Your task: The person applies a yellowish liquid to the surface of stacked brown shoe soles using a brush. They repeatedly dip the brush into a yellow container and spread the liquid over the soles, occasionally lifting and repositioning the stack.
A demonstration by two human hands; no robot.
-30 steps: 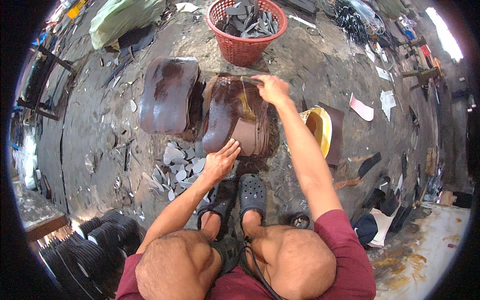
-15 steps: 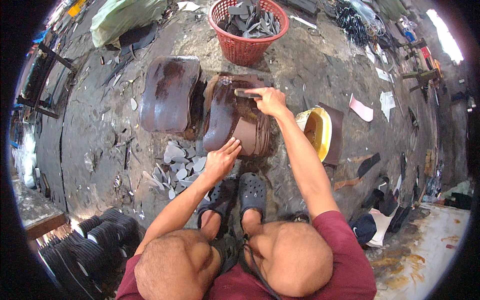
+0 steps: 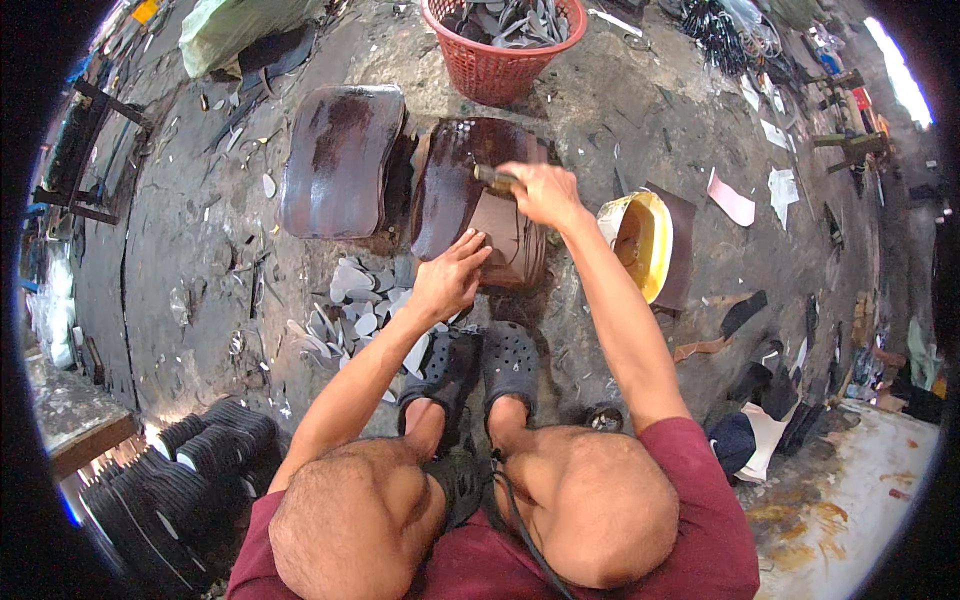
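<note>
A stack of brown sheets (image 3: 512,240) lies on the floor ahead of my feet, its left and upper parts coated dark and glossy. My right hand (image 3: 548,196) grips a brush (image 3: 492,178) by its handle, its head low over the coated surface; the bristles cannot be made out. The fingers of my left hand (image 3: 452,277) are stretched flat on the near edge of the stack, with nothing held. To the right stands a cut-open yellow container (image 3: 655,250) with amber liquid in it. Left of the stack sits another pile of glossy dark sheets (image 3: 340,165).
Beyond the stack is a red plastic basket (image 3: 500,72) of grey cut pieces. Loose grey pieces (image 3: 355,300) lie heaped by my left foot. Black soles (image 3: 215,440) stand in rows at lower left. Scraps, including a pink piece (image 3: 731,199), litter the floor.
My right hand and brush have shifted slightly relative to the stack, with some motion blur. My left hand still presses the near edge. The whole view has moved a little.
</note>
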